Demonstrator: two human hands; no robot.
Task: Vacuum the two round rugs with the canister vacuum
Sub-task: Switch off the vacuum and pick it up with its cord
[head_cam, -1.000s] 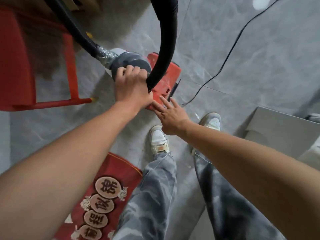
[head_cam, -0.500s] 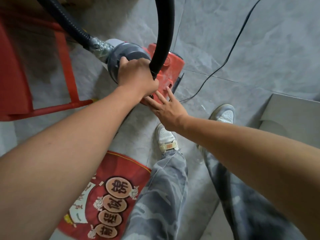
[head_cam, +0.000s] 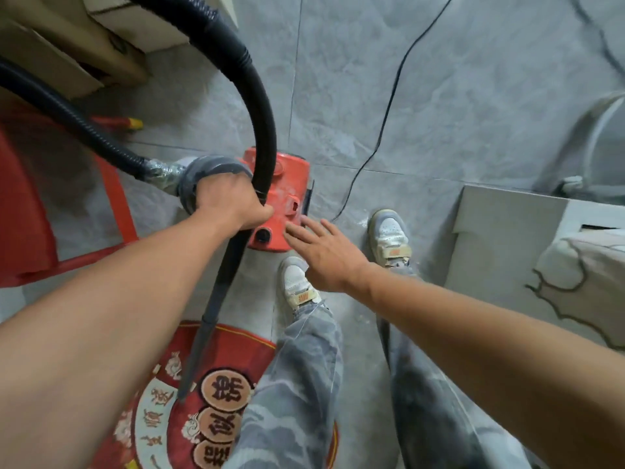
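A red canister vacuum (head_cam: 287, 187) stands on the grey tile floor ahead of my feet. My left hand (head_cam: 230, 201) grips the black hose (head_cam: 263, 106) where it meets the grey crevice nozzle (head_cam: 216, 299), which points down at the red round rug (head_cam: 189, 401). The hose loops up and back to the canister's grey front end (head_cam: 203, 170). My right hand (head_cam: 321, 252) is spread flat, fingertips touching the canister's near right side. A second rug, pale with dark outlines (head_cam: 581, 286), lies at the right edge.
A red chair (head_cam: 30, 211) stands at the left, cardboard boxes (head_cam: 67, 38) behind it. The black power cord (head_cam: 389, 106) runs across the tiles toward the far right. A grey box (head_cam: 500, 238) sits to the right of my feet.
The view has drawn back and up, so the nozzle and more of the red rug show. My left hand still grips the hose; my right hand stays spread at the canister.
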